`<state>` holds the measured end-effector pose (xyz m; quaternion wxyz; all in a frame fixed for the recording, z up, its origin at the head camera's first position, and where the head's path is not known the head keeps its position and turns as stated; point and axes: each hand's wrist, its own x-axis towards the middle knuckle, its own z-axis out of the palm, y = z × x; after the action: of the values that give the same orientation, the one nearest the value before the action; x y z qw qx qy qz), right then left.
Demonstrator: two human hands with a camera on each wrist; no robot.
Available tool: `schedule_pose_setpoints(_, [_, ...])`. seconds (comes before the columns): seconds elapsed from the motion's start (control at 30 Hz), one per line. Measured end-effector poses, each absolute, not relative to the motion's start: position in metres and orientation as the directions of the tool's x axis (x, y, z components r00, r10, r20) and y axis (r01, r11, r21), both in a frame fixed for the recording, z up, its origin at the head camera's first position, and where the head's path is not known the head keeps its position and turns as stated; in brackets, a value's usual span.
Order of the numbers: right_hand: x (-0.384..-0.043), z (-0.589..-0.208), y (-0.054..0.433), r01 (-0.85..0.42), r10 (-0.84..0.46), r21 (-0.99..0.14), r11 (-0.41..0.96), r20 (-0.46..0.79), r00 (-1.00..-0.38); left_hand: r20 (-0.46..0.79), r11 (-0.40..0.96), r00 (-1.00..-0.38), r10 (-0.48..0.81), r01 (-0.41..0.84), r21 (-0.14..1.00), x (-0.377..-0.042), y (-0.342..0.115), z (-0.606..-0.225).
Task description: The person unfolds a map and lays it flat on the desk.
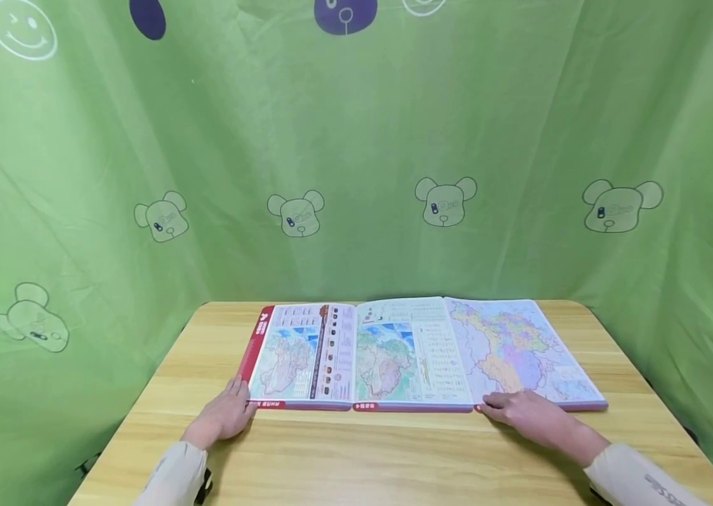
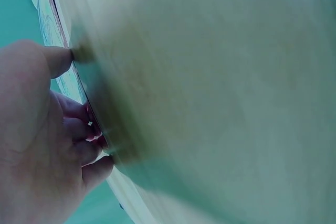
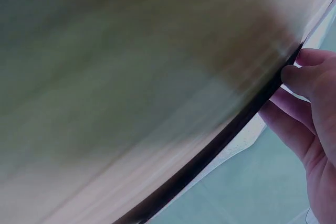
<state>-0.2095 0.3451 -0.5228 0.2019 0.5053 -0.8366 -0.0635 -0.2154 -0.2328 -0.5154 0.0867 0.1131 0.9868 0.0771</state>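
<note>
A fold-out map book (image 1: 399, 400) lies spread in three panels across the far half of the wooden table. Relief maps are printed on the left and middle panels, and a coloured regional map (image 1: 508, 344) fills the right one. At its lower left corner my left hand (image 1: 225, 413) rests with the fingers along the red side strip; the left wrist view shows this hand (image 2: 37, 135) touching the edge. My right hand (image 1: 530, 416) pinches the near edge by the fold between the middle and right panels. Thumb and forefinger of that hand (image 3: 320, 108) meet at a dark edge in the right wrist view.
The wooden table (image 1: 356, 457) has rounded far corners. A green curtain (image 1: 356, 140) printed with bear heads hangs behind it and on both sides, close to the book's far edge.
</note>
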Motion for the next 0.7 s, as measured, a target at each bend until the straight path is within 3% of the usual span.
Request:
schedule_pose_setpoints(0.1, [-0.2089, -0.5225, 0.3449, -0.823, -0.869, 0.302, 0.482, 0.284, -0.405, -0.148, 0.960, -0.958, 0.244, 0.217, 0.175, -0.2141, -0.2322, -0.5144])
schedule_pose_setpoints(0.33, [-0.2093, -0.5201, 0.3452, -0.815, -0.856, 0.269, 0.513, 0.227, -0.464, -0.147, 0.959, -0.959, 0.244, 0.216, 0.182, -0.2135, -0.2316, -0.5147])
schedule_pose_setpoints(0.57, [-0.2075, -0.5220, 0.3444, -0.829, -0.864, 0.270, 0.490, 0.281, -0.419, -0.154, 0.961, -0.958, 0.240, 0.212, 0.177, -0.2127, -0.2321, -0.5140])
schedule_pose_setpoints(0.7, [-0.2071, -0.5206, 0.3449, -0.822, -0.856, 0.266, 0.504, 0.278, -0.435, -0.141, 0.962, -0.960, 0.241, 0.217, 0.167, -0.2142, -0.2320, -0.5131])
